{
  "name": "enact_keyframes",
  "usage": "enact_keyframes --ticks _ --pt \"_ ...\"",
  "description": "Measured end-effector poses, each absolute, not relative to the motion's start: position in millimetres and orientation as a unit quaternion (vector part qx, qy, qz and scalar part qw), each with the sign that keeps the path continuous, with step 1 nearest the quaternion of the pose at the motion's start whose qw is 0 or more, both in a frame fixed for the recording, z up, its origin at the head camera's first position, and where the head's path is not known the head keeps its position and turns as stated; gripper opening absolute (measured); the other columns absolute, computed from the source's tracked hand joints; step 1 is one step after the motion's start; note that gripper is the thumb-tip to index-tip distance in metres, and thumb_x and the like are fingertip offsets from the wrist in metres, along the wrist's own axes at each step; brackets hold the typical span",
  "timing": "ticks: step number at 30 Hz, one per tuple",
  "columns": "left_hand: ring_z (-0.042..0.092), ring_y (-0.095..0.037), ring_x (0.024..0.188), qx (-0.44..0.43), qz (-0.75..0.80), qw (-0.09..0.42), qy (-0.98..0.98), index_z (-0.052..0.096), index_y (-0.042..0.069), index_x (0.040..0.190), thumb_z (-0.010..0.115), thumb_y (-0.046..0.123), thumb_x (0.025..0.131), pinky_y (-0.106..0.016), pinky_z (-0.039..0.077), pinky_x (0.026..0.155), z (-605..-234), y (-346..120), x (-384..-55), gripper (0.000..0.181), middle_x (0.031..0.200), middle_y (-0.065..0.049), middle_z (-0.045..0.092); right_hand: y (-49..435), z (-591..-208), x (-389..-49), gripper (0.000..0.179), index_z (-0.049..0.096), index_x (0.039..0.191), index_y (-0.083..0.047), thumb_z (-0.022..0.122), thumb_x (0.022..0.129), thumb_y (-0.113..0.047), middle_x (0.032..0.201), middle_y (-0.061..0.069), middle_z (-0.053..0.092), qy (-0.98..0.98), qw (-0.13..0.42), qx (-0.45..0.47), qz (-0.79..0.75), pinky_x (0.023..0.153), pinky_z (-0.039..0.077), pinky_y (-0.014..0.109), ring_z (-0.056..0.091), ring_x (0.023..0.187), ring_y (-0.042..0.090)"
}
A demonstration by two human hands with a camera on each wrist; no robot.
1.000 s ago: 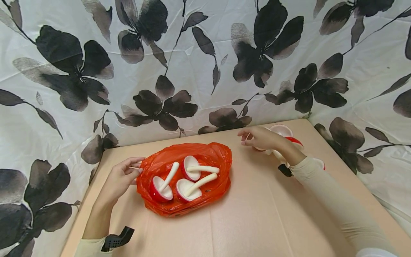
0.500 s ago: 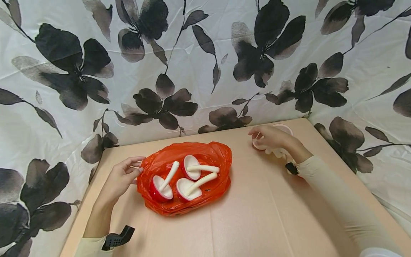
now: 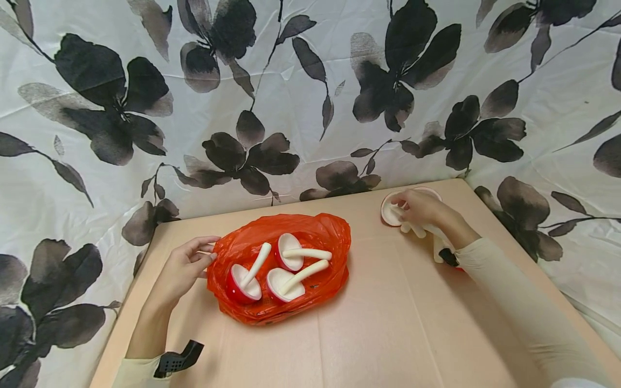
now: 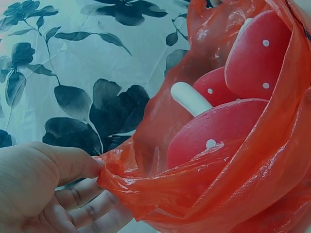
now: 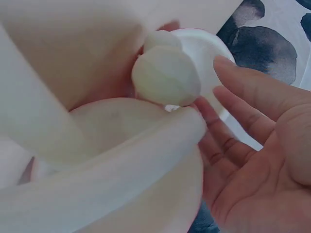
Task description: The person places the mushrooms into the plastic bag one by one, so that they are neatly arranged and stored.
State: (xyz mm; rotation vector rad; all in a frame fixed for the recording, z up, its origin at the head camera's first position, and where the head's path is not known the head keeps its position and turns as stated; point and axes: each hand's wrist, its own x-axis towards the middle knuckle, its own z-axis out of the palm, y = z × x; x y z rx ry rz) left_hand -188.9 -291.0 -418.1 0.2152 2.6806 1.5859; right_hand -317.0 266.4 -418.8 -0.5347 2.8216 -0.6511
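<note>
In the head view, my left hand (image 3: 181,269) is at the left rim of a red plastic bag (image 3: 335,237). The left wrist view shows its thumb and fingers pinching the edge of that bag (image 4: 155,189). Inside lie three toy mushrooms with white stems and red, white-dotted caps, one of them the leftmost mushroom (image 3: 242,285). At the back right, my right hand (image 3: 424,209) reaches over more toy mushrooms, among them one with a pale underside (image 3: 390,210). Its thumb and fingers are spread beside a rounded white stem end (image 5: 167,75) in the right wrist view. My forearm partly hides this group.
Both hands are over a light wooden-toned table (image 3: 378,323). Behind its back edge hangs a white cloth with dark flowers (image 3: 301,97). Each wrist wears a black strap, such as the left strap (image 3: 178,359).
My right hand has moved rightward over the mushrooms, uncovering the pale underside of the leftmost one there. The left hand and the bag have stayed in place.
</note>
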Motion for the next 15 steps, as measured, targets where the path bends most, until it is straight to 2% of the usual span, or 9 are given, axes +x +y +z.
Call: enact_keyframes --ticks 4,10,15 --pt "0.072 -0.023 0.093 0.065 0.507 0.012 0.859 0.056 0.003 0.140 0.053 0.003 0.101 -0.035 0.063 0.071 -418.4 -291.3 -188.6 0.038 0.119 -0.025 0.063 271.3 -422.5 -319.9 0.049 0.057 0.135 0.010 0.071 0.089 0.000 0.120 0.029 0.065 0.957 0.109 -0.172 -0.209 0.099 0.051 0.055 0.063 0.111 0.041" --pt "0.072 -0.024 0.094 0.064 0.505 0.013 0.861 0.056 0.004 0.140 0.054 0.004 0.102 -0.035 0.063 0.072 -418.9 -292.0 -187.9 0.038 0.120 -0.024 0.063 273.3 -426.4 -324.1 0.038 0.065 0.122 0.003 0.074 0.086 -0.002 0.108 0.021 0.071 0.962 0.103 -0.184 -0.172 0.088 0.054 0.046 0.066 0.098 0.031" --pt "0.072 -0.026 0.095 0.062 0.504 0.012 0.861 0.056 0.005 0.140 0.055 0.006 0.102 -0.035 0.063 0.072 -418.9 -292.5 -187.1 0.038 0.120 -0.023 0.063 269.1 -429.1 -325.8 0.026 0.067 0.112 0.000 0.071 0.086 0.000 0.096 0.012 0.070 0.956 0.125 -0.190 -0.182 0.073 0.052 0.034 0.063 0.083 0.023"
